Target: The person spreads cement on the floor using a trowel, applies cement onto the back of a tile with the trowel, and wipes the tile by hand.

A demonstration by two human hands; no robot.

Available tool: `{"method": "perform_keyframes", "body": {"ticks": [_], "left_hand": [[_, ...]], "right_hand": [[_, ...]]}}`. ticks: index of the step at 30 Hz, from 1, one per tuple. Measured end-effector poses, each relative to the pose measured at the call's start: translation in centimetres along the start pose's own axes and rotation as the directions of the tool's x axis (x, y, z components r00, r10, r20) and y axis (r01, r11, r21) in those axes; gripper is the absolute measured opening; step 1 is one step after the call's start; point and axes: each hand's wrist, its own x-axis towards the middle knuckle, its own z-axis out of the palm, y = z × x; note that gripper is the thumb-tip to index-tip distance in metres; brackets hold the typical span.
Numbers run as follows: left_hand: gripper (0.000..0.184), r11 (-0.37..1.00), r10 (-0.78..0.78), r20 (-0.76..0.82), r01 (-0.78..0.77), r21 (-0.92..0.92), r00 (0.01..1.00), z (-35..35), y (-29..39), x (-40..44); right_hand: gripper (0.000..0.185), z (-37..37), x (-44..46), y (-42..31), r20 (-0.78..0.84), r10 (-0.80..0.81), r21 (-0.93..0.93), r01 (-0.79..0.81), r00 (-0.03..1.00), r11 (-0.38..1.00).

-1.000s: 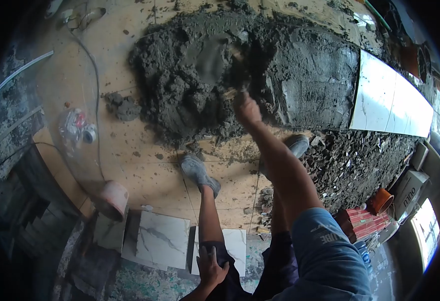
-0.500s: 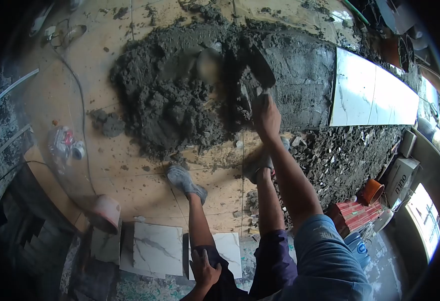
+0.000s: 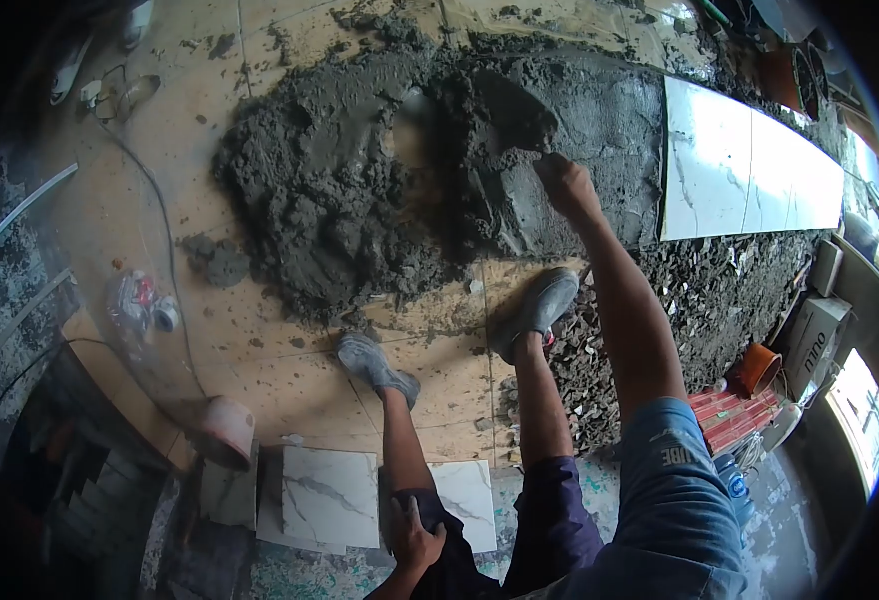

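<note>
My right hand is closed round the handle of a trowel, whose dark blade lies over wet grey mortar. Part of the blade is hard to tell from the mortar in the shadow. A smoothed strip of this mortar runs right, up to two white marble-look tiles laid end to end. To the left rises a rough heap of mortar. Down by my left knee, my left hand rests on the dark shorts with its fingers apart, holding nothing.
Loose marble-look tiles lie behind my feet. A bucket and a cable are at left. Broken rubble covers the floor at right, near an orange bucket, a red stack and a carton.
My right hand has moved right and slightly up with the trowel. The mortar under it now looks flatter and smoother. My left hand stays on the knee.
</note>
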Motion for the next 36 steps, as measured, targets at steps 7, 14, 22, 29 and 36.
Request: {"method": "perform_keyframes", "body": {"ticks": [7,14,22,29,36], "left_hand": [[0.088,0.999,-0.001,0.004,0.001,0.053,1.0,0.2,-0.1,0.1],[0.088,0.998,0.027,-0.005,-0.026,0.062,1.0,0.4,-0.3,0.1],[0.089,0.996,0.012,0.023,-0.014,0.088,1.0,0.9,-0.8,0.2],[0.089,0.989,0.026,0.008,-0.027,0.145,1.0,0.8,-0.6,0.3],[0.089,0.989,-0.003,0.007,0.002,0.149,1.0,0.1,0.4,0.4]], "right_hand": [[0.034,-0.7,-0.1,-0.2,0.301,0.291,0.645,-0.418,0.908,0.639],[0.032,4.2,-2.3,-1.9,0.503,0.151,0.763,-0.519,0.851,0.385],[0.037,4.1,-5.5,-2.2,-0.106,0.366,0.284,-0.324,0.925,0.902],[0.044,4.6,1.8,-11.0,-0.021,0.594,0.602,-0.464,0.804,0.649],[0.046,8.4,-1.3,-7.3,-0.077,0.809,0.821,-0.423,0.583,0.383]]}}
